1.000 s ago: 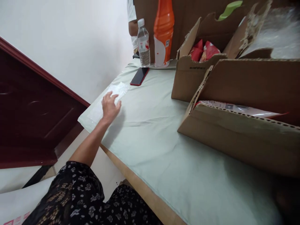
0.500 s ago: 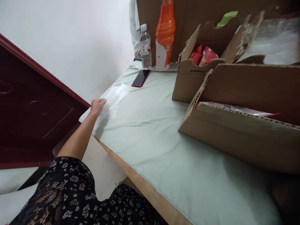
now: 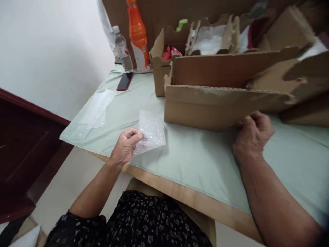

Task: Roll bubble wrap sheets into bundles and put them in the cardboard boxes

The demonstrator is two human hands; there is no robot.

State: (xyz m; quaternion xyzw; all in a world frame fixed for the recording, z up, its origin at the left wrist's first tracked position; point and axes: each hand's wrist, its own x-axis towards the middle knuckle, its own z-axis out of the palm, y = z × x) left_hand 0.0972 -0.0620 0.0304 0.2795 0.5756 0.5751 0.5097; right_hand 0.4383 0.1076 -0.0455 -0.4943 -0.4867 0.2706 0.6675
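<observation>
My left hand (image 3: 126, 144) pinches the near-left edge of a small clear bubble-wrap bag (image 3: 152, 132), held just over the table's front edge. Farther left, more clear bubble wrap (image 3: 95, 109) lies flat on the pale green cloth. My right hand (image 3: 253, 133) is closed beside the front wall of a long cardboard box (image 3: 195, 106), near its lower right part. Its fingertips are partly hidden, and whatever they grip cannot be made out.
At the back left are a phone (image 3: 124, 81), a water bottle (image 3: 123, 51) and an orange bottle (image 3: 138, 36). A cardboard box (image 3: 159, 79) with red packets (image 3: 169, 54) stands behind the long one. More boxes line the back. The wooden table edge (image 3: 180, 190) runs along my front.
The view has turned right. My left hand has left the bubble wrap at the table's left end and now holds a bag nearer me. My right hand has come into view.
</observation>
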